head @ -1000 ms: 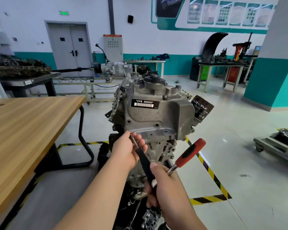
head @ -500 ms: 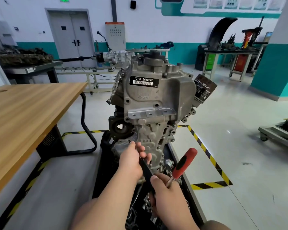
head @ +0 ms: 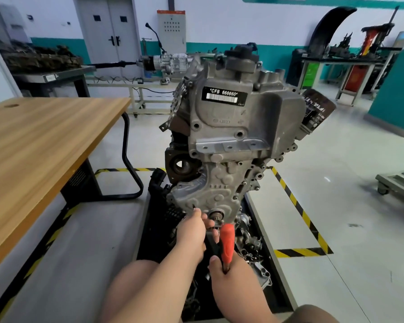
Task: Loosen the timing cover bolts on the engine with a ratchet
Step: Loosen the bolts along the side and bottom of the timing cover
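Engine (head: 231, 127): upright on black stand (head: 154, 229), timing cover (head: 210, 190) facing the person. Ratchet (head: 228, 243): red handle pointing up and away at cover's lower edge. Right hand (head: 231, 278): wrapped round handle base. Left hand (head: 191, 231): nearer cover, fingers curled round ratchet's tip; bolt hidden.
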### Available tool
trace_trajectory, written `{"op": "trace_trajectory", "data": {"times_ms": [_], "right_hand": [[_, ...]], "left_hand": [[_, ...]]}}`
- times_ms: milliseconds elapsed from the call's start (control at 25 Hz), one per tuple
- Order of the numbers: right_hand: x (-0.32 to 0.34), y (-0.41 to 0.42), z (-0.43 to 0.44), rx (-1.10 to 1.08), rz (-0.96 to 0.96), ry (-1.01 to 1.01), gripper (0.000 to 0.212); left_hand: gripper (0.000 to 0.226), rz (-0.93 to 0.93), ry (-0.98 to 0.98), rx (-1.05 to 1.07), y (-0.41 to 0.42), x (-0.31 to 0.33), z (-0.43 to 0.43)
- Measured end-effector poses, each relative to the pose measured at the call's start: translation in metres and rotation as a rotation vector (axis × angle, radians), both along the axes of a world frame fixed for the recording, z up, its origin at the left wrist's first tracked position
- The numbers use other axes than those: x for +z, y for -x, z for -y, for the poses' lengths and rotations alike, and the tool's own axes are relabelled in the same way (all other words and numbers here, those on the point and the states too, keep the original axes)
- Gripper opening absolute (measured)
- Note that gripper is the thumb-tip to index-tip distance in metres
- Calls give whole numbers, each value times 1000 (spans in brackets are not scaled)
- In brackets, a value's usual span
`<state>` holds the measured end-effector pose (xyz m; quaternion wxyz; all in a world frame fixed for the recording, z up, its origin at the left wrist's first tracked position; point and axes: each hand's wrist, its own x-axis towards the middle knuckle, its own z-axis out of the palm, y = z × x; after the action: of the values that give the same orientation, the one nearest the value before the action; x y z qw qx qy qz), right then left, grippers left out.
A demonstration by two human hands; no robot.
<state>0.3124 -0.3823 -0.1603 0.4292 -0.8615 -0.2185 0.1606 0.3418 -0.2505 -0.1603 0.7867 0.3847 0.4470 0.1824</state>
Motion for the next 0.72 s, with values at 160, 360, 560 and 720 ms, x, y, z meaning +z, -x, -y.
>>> {"op": "trace_trajectory", "data": {"times_ms": [160,360,560,720], "right_hand": [[-5,0,-17,62,33,10,22],[47,-3,-39,82,36,-212,37],[146,-23,-48,117,79,-430,11],[179,-26,-63,133,24,-509,11]], "left_hand": [[35,146,88,-33,-4,5,-18],[37,434,-226,-77,-6,87,-34],[39,218,-840,-70,-26,192,-54],[40,53,-979,-81,-37,221,-71]]}}
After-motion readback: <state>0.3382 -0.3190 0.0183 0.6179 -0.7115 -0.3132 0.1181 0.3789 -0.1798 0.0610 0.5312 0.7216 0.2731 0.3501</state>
